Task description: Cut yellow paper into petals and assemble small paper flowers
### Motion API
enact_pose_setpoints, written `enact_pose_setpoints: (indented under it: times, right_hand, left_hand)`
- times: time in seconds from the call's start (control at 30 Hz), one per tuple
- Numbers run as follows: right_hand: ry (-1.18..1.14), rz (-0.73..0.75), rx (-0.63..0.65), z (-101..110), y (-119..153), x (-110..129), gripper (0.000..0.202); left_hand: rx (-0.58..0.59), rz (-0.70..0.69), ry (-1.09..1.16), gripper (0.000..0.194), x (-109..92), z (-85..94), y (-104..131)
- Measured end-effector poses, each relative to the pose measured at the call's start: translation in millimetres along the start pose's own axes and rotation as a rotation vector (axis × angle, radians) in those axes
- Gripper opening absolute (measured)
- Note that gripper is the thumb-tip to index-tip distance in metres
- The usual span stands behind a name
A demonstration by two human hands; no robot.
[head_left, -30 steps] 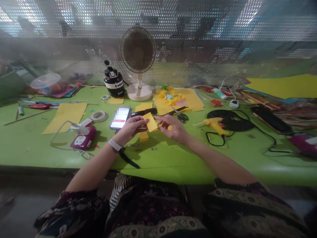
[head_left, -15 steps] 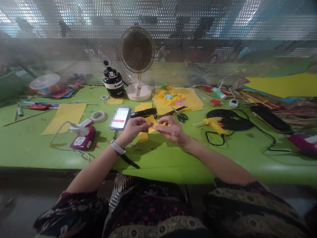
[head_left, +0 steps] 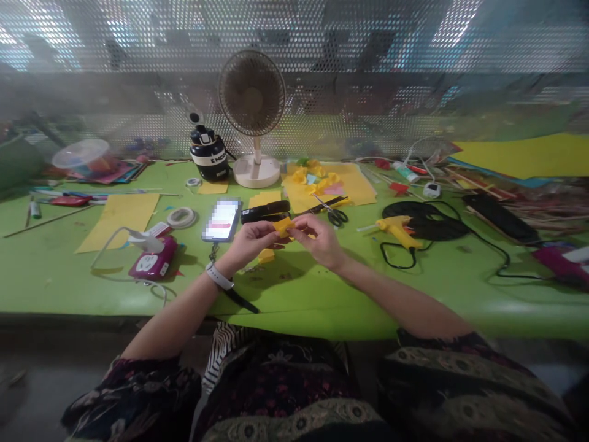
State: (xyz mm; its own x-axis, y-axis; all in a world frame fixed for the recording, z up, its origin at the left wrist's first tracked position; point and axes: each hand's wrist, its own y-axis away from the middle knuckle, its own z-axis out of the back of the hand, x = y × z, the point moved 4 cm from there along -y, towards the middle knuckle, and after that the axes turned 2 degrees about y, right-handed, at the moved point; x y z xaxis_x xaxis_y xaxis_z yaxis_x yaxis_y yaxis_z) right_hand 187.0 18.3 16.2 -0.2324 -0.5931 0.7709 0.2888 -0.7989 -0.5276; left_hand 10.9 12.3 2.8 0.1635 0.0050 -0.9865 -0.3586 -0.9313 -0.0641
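A small piece of yellow paper (head_left: 284,226) is held above the table between my two hands. My left hand (head_left: 251,244) pinches its left side with thumb and fingers. From the right, my right hand (head_left: 319,240) grips the other side, thumb and fingertips close together. Just below my left fingers lies another yellow paper piece (head_left: 265,255). Behind my hands sits a black stapler (head_left: 265,212), and black scissors (head_left: 337,217) lie to the right of it. A phone (head_left: 221,220) with a lit screen is left of the stapler.
Yellow flower shapes (head_left: 317,174) rest on a yellow sheet (head_left: 363,187). A yellow glue gun (head_left: 399,231) with a black cord lies to the right. A fan (head_left: 256,172), a bottle (head_left: 209,161), a tape roll (head_left: 181,217) and a purple power socket (head_left: 154,261) stand about.
The paper piece has turned and looks more folded or curled between my fingertips. My right fingers have drawn closer around it. The whole view has shifted slightly.
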Motion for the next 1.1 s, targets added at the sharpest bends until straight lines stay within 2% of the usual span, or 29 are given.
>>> enact_pose_setpoints:
  times: [0.1,0.17,0.47,0.9,1.1]
  right_hand:
    - [-0.032,-0.116,0.005,0.0,-0.3,-1.7,0.041]
    - [-0.022,-0.144,0.008,0.4,-0.5,-0.8,0.043]
    - [0.028,-0.108,0.009,-0.1,-0.3,2.5,0.045]
    - [0.038,-0.068,0.005,0.6,-1.1,2.3,0.039]
    - [0.021,-0.094,0.024,-0.6,-0.4,2.0,0.041]
  left_hand:
    - [0.044,0.017,0.018,0.033,1.5,0.4,0.9]
    - [0.059,0.018,0.028,0.03,2.4,1.7,1.0]
    - [0.022,0.026,-0.084,0.037,-2.1,-4.3,3.3]
    - [0.044,0.014,-0.092,0.037,1.1,-4.2,2.9]
    - [0.044,0.02,-0.097,0.037,1.6,-3.9,2.2]
